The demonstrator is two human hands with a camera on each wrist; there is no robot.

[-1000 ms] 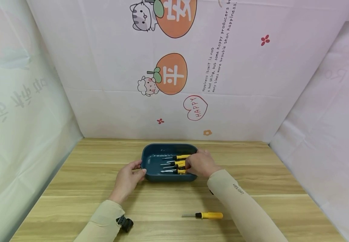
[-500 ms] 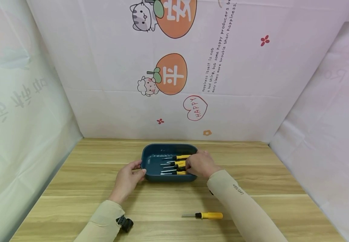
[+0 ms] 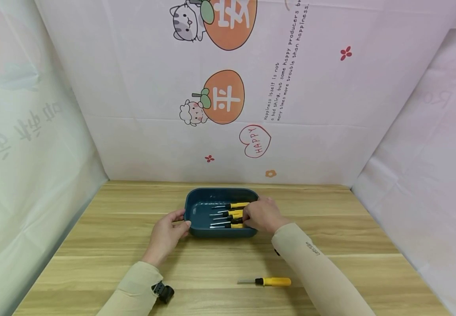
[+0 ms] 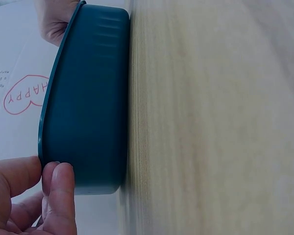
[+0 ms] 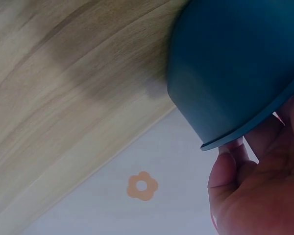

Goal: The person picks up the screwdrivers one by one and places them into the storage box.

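Observation:
A dark teal rectangular box (image 3: 221, 233) stands at the back of the table. Inside it lie several small screwdrivers (image 3: 237, 213) with yellow and black handles, shafts pointing left. My left hand (image 3: 165, 237) grips the box's left end, thumb and fingers at the rim in the left wrist view. Over the right end reaches my right hand (image 3: 264, 213), its fingertips down beside the screwdriver handles. Whether they hold one is hidden; the right wrist view shows bent fingers (image 5: 224, 169) by the rim. Another yellow-handled screwdriver (image 3: 276, 281) lies on the table in front of the box.
The wood-grain table (image 3: 105, 241) ends at a printed white cloth backdrop (image 3: 152, 145). White sheets hang along both sides. A black strap device (image 3: 163, 292) is worn at the left wrist.
The nearest screwdriver in the box has shifted slightly toward the front wall. Both hands stay almost where they were, and the screwdriver on the table has not moved.

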